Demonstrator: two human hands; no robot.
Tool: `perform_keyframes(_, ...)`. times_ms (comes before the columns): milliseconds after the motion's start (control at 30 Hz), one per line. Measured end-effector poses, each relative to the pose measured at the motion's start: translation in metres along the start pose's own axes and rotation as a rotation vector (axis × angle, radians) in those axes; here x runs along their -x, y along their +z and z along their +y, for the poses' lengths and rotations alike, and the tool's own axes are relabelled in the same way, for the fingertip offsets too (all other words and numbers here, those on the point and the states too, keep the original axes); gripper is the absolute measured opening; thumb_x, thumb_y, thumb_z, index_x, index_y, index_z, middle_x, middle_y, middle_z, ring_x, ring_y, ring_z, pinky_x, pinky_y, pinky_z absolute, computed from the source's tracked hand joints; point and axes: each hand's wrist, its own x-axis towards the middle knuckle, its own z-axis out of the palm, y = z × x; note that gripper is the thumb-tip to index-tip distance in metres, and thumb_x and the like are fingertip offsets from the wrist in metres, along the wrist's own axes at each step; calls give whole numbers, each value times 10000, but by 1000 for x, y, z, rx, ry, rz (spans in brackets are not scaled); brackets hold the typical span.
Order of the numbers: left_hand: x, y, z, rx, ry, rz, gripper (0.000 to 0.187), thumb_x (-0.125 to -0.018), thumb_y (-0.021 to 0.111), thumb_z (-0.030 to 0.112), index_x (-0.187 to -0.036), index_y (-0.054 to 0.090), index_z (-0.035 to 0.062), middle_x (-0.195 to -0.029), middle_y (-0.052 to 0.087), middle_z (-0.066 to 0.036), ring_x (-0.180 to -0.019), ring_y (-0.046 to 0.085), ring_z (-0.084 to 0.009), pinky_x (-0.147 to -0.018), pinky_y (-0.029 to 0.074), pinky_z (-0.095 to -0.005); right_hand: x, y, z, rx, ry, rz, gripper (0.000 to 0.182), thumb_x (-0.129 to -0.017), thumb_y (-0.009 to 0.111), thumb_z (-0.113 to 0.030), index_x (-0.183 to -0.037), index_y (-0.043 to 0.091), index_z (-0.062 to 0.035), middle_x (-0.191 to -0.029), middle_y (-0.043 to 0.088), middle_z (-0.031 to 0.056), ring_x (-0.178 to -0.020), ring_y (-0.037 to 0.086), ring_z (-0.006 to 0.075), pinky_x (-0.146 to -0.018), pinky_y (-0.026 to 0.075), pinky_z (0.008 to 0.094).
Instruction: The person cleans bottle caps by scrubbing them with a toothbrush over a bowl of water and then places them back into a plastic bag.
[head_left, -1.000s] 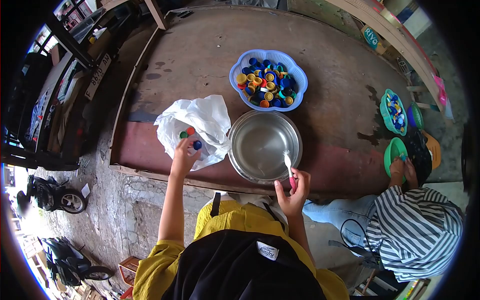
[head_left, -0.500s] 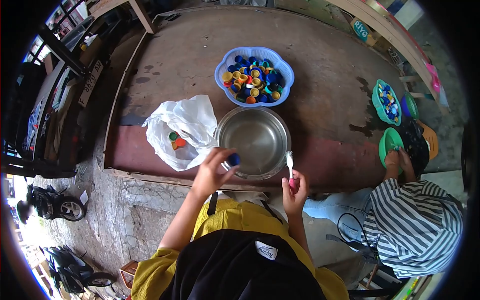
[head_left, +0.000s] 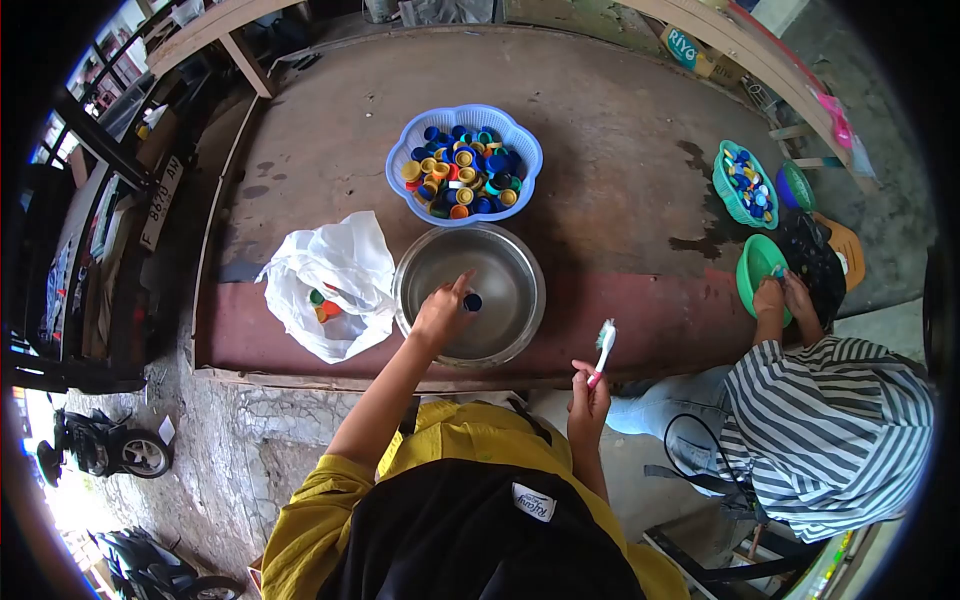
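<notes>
My left hand [head_left: 443, 316] is over the metal basin [head_left: 537, 318], its index finger stretched out. A dark blue bottle cap [head_left: 472, 301] is at its fingertips, apparently held by the thumb side. My right hand [head_left: 588, 400] grips a white and pink toothbrush [head_left: 604, 350], bristles up, beyond the table's front edge. Behind the metal basin stands a blue plastic basket [head_left: 530, 190] full of blue, yellow, orange and green caps. A white plastic bag [head_left: 365, 250] lies open to the basin's left, with a few green and orange caps [head_left: 325, 308] in it.
To the right, a co-worker in a striped shirt [head_left: 830, 430] has both hands at a green basin [head_left: 750, 262]. Near it stand a green basket of caps [head_left: 730, 195] and a black plastic bag [head_left: 818, 270]. Motorbikes [head_left: 110, 435] are parked at left.
My left hand has moved up and forward over the metal basin with the blue cap. My right hand has moved slightly down, carrying the toothbrush away from the basin's rim. The view has shifted.
</notes>
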Motion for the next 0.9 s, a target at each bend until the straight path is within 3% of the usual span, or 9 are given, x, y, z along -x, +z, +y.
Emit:
perform_keyframes(133, 0, 1, -1, -6, -9, -44, 632, -692, 670, 98, -1269, 413, 94, -1039, 615, -159, -945, 589, -348, -843, 485, -415, -7, 7, 1, -54, -42, -52, 200, -935, 484, -149, -1070, 589, -45, -708, 427, -62, -489, 278, -11, -426, 196, 165)
perform_keyframes(267, 1, 2, 2, 1, 70, -2, 603, -662, 681, 78, -1221, 454, 74, -1050, 580, -177, -957, 579, -355, -834, 487, -413, -17, 14, -12, -74, -75, -163, 211, -933, 481, -145, -1087, 581, -41, -745, 447, -55, -515, 289, -13, -441, 207, 158)
perform_keyframes(367, 1, -1, 4, 78, 79, 32, 582, -637, 690, 59, -1183, 488, 58, -1007, 563, -175, -943, 574, -357, -820, 487, -408, -24, 21, -16, -178, 4, -214, 207, -933, 482, -143, -1084, 577, -38, -747, 451, -54, -515, 288, -13, -440, 203, 156)
perform_keyframes(500, 1, -16, 15, 172, 97, 46, 545, -616, 704, 39, -1132, 531, 43, -932, 556, -151, -872, 578, -338, -794, 484, -393, -33, 28, -43, -467, 287, -312, 242, -950, 456, -186, -1094, 544, -12, -698, 453, -39, -519, 295, -14, -430, 204, 159)
perform_keyframes(633, 0, -42, 47, 252, 195, 90, 504, -619, 737, 58, -1092, 565, 47, -901, 553, -128, -831, 564, -306, -773, 476, -381, -45, 27, -39, -657, 303, -506, 306, -977, 388, -250, -1139, 491, -11, -656, 398, -27, -473, 285, 12, -383, 210, 168)
perform_keyframes(733, -5, -44, 51, 73, 242, 204, 453, -635, 763, 128, -1052, 592, 77, -914, 555, -97, -876, 541, -278, -791, 448, -378, -49, 26, -43, -833, 331, -603, 329, -984, 367, -269, -1147, 484, -9, -631, 346, -29, -472, 284, 27, -369, 212, 174)
perform_keyframes(833, -3, -38, 41, -282, 215, 139, 392, -654, 763, 184, -1007, 612, 106, -941, 552, -73, -914, 514, -262, -817, 412, -370, -50, 27, -47, -878, 361, -622, 336, -984, 368, -277, -1154, 483, -11, -621, 313, -33, -469, 271, 34, -373, 211, 175)
perform_keyframes(900, -2, -40, 46, -198, 218, 177, 347, -667, 758, 217, -967, 622, 106, -946, 540, -62, -922, 512, -262, -826, 408, -385, -50, 28, -49, -890, 358, -644, 338, -985, 365, -279, -1158, 482, -13, -621, 313, -32, -470, 272, 36, -373, 211, 175)
